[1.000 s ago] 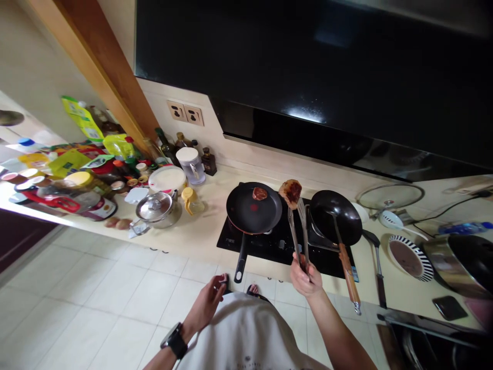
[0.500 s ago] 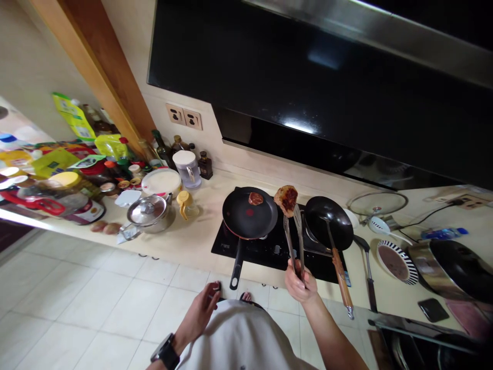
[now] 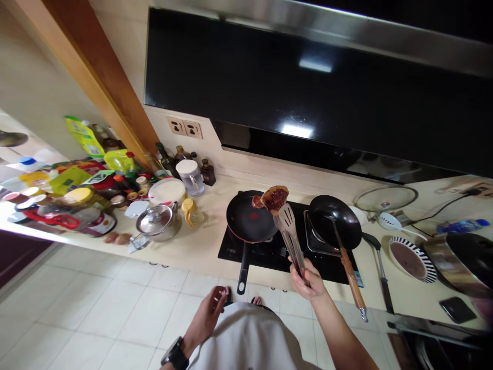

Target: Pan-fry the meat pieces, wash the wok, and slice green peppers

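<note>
The left hand (image 3: 206,316) is empty, its fingers (image 3: 219,298) loosely curled. The right hand (image 3: 304,281) grips slotted steel tongs (image 3: 288,234) closed on a crusty browned patty (image 3: 275,199), just above a smooth black nonstick frying pan (image 3: 246,218).

Your steel tongs (image 3: 290,239) look brushed and a bit dull, while the frying pan (image 3: 246,218) on the glass hob (image 3: 262,250) has a smooth, glossy black nonstick coating. Right of that hob, the dark metal wok (image 3: 335,218) is shiny inside, with a varnished wooden handle (image 3: 352,270). Behind the hob, the range hood (image 3: 292,87) is glossy black glass with a polished steel strip (image 3: 308,25), and the bench (image 3: 204,252) looks like smooth, matt stone.
</note>
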Demonstrator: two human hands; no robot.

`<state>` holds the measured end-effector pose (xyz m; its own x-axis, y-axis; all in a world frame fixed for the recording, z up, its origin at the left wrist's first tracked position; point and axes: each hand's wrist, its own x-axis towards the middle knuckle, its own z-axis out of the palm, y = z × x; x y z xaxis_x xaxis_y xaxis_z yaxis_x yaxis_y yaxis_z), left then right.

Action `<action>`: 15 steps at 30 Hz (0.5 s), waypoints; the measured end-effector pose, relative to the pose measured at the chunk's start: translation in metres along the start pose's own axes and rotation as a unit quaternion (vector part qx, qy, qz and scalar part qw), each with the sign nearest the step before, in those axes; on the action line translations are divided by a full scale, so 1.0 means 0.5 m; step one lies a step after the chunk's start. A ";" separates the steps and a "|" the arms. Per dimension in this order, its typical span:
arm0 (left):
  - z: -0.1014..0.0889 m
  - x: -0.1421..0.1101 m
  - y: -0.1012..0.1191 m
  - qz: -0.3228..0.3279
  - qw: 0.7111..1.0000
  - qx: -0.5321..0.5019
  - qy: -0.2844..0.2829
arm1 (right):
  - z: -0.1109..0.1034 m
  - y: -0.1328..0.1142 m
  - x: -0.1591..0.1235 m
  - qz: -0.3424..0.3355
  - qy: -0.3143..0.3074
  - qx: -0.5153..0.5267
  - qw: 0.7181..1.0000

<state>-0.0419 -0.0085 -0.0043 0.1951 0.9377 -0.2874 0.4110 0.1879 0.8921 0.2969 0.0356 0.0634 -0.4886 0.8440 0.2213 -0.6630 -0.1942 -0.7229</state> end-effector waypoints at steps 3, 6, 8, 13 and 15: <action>-0.001 -0.001 0.008 0.000 1.000 -0.001 0.004 | -0.009 -0.002 0.000 -0.008 -0.008 0.013 1.000; 0.002 -0.004 0.019 -0.001 1.000 -0.006 0.010 | -0.021 -0.010 -0.005 -0.022 -0.007 0.023 0.999; 0.005 -0.008 0.025 -0.002 1.000 -0.014 0.017 | -0.030 -0.015 -0.010 -0.026 0.005 0.022 0.999; 0.019 -0.024 0.030 -0.003 0.999 -0.021 0.030 | -0.052 -0.012 -0.020 -0.023 0.029 0.017 0.999; 0.025 -0.029 0.028 -0.002 0.999 -0.019 0.031 | -0.062 -0.008 -0.020 -0.015 0.039 0.013 0.999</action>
<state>-0.0277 -0.0230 0.0081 0.1371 0.9532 -0.2694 0.3781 0.2010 0.9037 0.3222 0.0436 0.0438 -0.4233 0.8859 0.1897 -0.6921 -0.1811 -0.6987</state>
